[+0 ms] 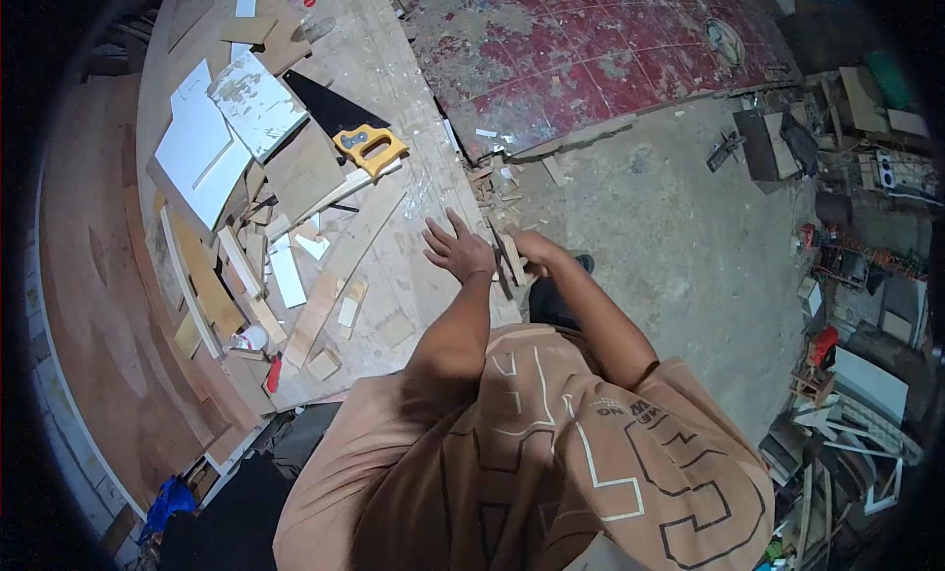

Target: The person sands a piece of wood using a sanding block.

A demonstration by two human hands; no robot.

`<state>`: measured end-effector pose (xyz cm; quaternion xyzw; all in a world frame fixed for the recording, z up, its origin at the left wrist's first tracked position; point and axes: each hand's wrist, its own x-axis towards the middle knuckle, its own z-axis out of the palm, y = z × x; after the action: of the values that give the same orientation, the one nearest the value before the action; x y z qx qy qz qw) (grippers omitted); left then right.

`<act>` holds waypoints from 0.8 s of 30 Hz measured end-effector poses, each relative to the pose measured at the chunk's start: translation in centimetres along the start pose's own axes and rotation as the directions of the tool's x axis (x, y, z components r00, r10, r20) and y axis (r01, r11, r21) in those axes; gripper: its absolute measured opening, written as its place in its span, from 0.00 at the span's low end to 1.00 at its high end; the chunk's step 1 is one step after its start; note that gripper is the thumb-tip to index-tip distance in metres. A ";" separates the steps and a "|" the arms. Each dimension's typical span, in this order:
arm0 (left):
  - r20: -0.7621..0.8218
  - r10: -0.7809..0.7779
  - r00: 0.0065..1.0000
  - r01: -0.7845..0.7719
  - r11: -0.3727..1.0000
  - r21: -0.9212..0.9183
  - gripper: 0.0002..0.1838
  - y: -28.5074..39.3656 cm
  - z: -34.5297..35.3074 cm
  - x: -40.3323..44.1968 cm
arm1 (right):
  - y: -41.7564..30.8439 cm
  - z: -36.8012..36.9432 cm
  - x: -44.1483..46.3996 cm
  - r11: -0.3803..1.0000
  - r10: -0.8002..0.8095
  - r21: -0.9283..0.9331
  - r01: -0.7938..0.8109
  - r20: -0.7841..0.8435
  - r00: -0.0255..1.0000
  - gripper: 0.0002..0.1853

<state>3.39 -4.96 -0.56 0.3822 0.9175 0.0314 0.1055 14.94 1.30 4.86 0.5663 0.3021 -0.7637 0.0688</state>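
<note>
My left hand (459, 251) rests on the wooden worktable (389, 266) near its right edge, palm down, with the fingers spread and nothing in them. Just past that edge, my right hand (535, 250) is closed on a short pale wood piece (514, 260), held along the side of the table. A thin dark strip shows between this piece and the tabletop; what it is I cannot make out. The fingertips of my right hand are partly hidden. Farther up the table lies a handsaw (371, 148) with a yellow handle and a dark blade, apart from both hands.
Wood offcuts (320, 310) and white boards (202, 158) cover the table's left part. A white container (254, 337) and a red-handled tool (274, 374) are near its front. Wood scraps litter the concrete floor (650, 246). Piled clutter (866, 276) lines the right side.
</note>
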 end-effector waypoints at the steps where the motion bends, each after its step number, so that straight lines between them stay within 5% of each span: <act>1: 0.003 0.000 1.000 0.000 1.000 -0.013 0.41 -0.2 0.2 0.0 | 0.0 0.2 -1.3 0.999 0.022 -0.038 -0.022 0.025 0.999 0.29; 5: 0.026 -0.016 1.000 0.017 0.999 -0.040 0.42 -0.2 0.4 0.0 | 1.5 1.5 -3.5 0.991 -0.115 -0.077 0.113 -0.022 0.993 0.30; 9: 0.050 -0.008 0.999 0.010 1.000 -0.028 0.40 -0.4 0.7 0.2 | 1.1 0.8 1.9 0.983 0.020 -0.179 -0.034 -0.079 0.997 0.35; 11: 0.047 0.001 0.999 0.000 1.000 -0.022 0.40 -0.2 -0.1 -0.3 | 1.4 0.5 3.4 0.991 -0.033 0.127 0.049 -0.121 0.992 0.32; 17: 0.041 -0.007 0.999 0.008 1.000 -0.027 0.41 0.1 -0.3 -0.1 | -0.2 0.2 -3.6 0.973 -0.016 0.228 0.035 -0.087 0.996 0.27; 19: 0.016 -0.004 1.000 0.004 1.000 -0.010 0.41 -0.1 0.2 -0.1 | -2.1 1.9 -8.0 0.999 -0.047 -0.010 0.046 -0.080 0.996 0.27; 21: 0.057 -0.015 0.998 0.016 1.000 -0.022 0.41 -0.4 0.6 0.2 | 1.3 1.6 -1.0 0.998 -0.065 -0.023 0.064 -0.061 0.996 0.28; 23: 0.097 -0.018 0.995 0.022 0.999 -0.032 0.40 -0.4 0.4 0.2 | 1.3 0.5 3.2 0.968 0.031 -0.247 -0.043 -0.055 0.998 0.30; 24: 0.070 -0.011 0.998 0.014 0.999 -0.036 0.40 -0.3 -0.1 0.0 | 0.1 0.1 2.5 0.988 0.019 -0.154 -0.020 -0.004 1.000 0.31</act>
<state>3.15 -5.14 -0.53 0.3753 0.9149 0.0341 0.1444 14.06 1.79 2.62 0.5631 0.3546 -0.7369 0.1194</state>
